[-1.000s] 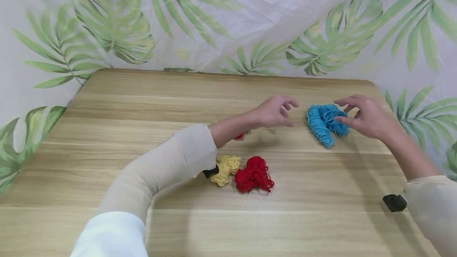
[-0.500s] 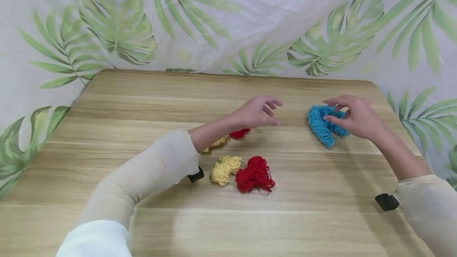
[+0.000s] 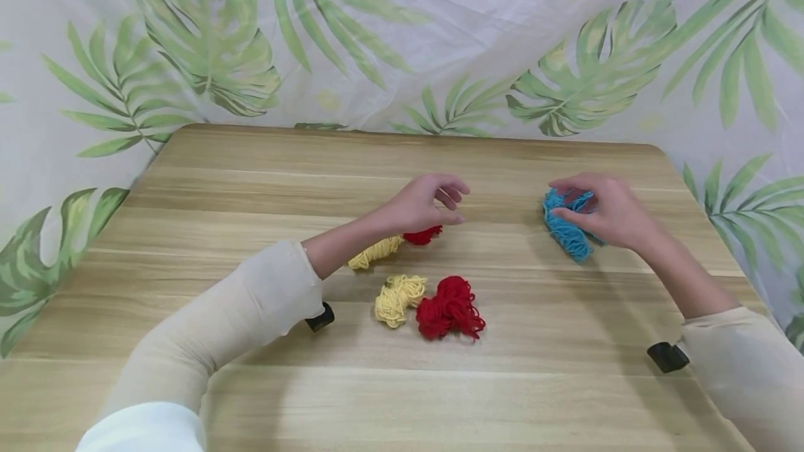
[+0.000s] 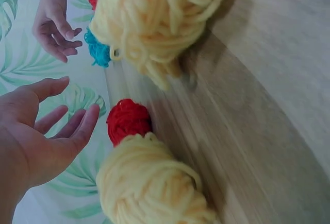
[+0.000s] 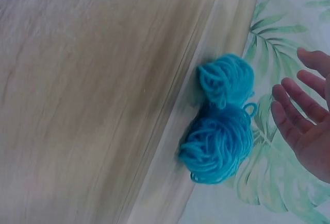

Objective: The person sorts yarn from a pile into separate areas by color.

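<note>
Inscriptions, labels, brands, numbers, signs: none legible in any view.

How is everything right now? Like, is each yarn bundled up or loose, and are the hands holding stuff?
Near red yarn: bundled, loose loops at the edge
Near yellow yarn: bundled, loopy
Far red yarn: bundled, partly hidden in the head view
Far yellow yarn: bundled, partly hidden there too
Blue yarn: two bundles lying together, some loops loose
Left hand: empty, fingers relaxed
Right hand: empty, near the blue yarn
Leafy cloth: hanging, wrinkled
</note>
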The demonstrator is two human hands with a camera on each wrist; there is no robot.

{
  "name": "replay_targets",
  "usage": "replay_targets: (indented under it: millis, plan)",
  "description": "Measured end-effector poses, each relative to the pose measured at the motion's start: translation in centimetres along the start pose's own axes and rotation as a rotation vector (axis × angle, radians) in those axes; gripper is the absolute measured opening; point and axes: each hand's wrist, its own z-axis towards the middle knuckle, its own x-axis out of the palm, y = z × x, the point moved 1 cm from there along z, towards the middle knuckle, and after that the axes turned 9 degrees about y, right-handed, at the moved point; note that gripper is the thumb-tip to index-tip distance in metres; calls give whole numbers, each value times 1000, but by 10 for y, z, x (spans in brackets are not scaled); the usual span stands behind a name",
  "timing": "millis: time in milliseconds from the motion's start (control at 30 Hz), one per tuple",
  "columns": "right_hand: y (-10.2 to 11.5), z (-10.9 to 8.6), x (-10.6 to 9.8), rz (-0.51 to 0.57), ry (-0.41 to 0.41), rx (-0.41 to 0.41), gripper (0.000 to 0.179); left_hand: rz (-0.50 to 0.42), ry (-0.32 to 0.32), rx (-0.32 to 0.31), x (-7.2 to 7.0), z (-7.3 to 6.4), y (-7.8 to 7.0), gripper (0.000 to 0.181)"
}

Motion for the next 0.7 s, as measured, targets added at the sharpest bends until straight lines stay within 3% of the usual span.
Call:
replay_targets:
  millis: [400,700]
  plan:
    - [8,5,9,47,20,-2,35,60,-13,36,-8,-20,10,41]
    - [12,8,14,75,40,-27,36,216,-25,14,-15,-35,22,41]
